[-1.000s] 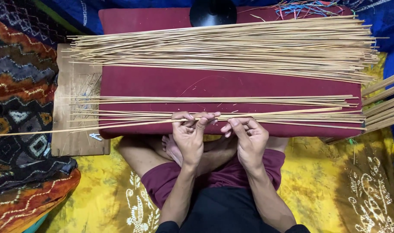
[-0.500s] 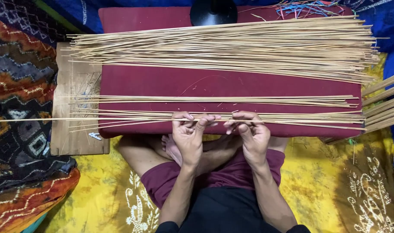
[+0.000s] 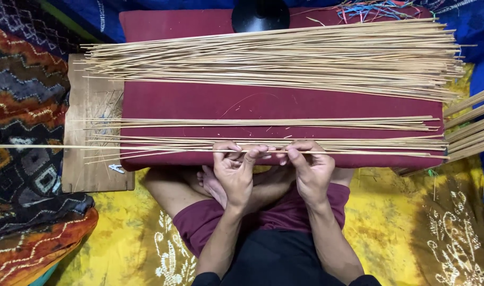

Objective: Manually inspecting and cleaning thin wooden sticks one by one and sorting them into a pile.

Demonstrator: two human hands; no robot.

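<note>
Since a second ago, both hands have lifted one thin strip [image 3: 146,149] off the near bundle and drawn it leftward, so its far end now reaches out past the wooden board [image 3: 96,175] over the patterned cloth [image 3: 19,106]. Left hand [image 3: 234,172] pinches the strip between thumb and fingertips; right hand [image 3: 312,168] pinches it just beside, fingers curled over it, so both hands are closed on the same strip. It lies level across the front edge of the maroon cushion [image 3: 199,100], just above the near bundle [image 3: 369,144], well apart from the big pile [image 3: 284,55] at the far side. To handle it well, I judge the pinch should stay light and the strip straight, since so long and thin a piece could bend or snag on its neighbours.
</note>
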